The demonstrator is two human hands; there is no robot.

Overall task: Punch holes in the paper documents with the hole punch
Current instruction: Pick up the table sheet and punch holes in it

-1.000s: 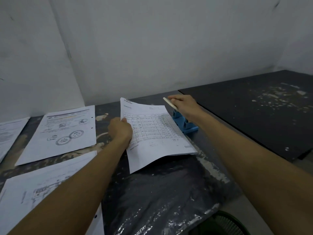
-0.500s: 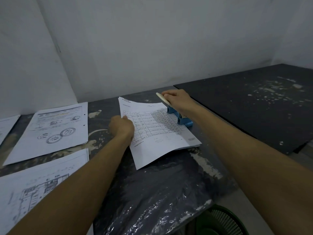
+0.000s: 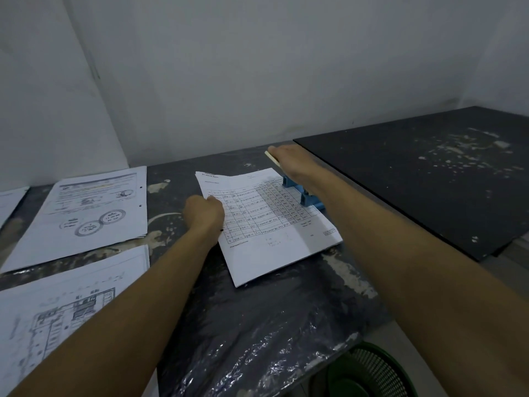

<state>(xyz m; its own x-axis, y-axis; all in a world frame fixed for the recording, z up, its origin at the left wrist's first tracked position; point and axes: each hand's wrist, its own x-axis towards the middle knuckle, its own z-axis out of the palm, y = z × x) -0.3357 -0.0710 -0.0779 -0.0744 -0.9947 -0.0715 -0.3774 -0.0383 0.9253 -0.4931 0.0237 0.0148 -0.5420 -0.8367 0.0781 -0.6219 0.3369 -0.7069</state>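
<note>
Head view: white table sheet (image 3: 266, 222) lies angled on dark counter (image 3: 257, 325), right edge tucked into blue hole punch (image 3: 307, 197). Printed grid with handwritten entries, lower part blank. Left hand (image 3: 203, 214) grip pinches sheet's left edge. Right hand (image 3: 292, 164) grip curled over punch's pale lever (image 3: 272, 159). Punched papers (image 3: 86, 213) lie left.

Counted: four paper documents, namely one table sheet (image 3: 274, 224), one diagram sheet (image 3: 86, 216), one plan sheet (image 3: 57, 310), one partial sheet (image 3: 10, 202); one hole punch (image 3: 306, 196); two hands, left hand (image 3: 203, 213) and right hand (image 3: 292, 163); one green basket (image 3: 369, 371).
</note>
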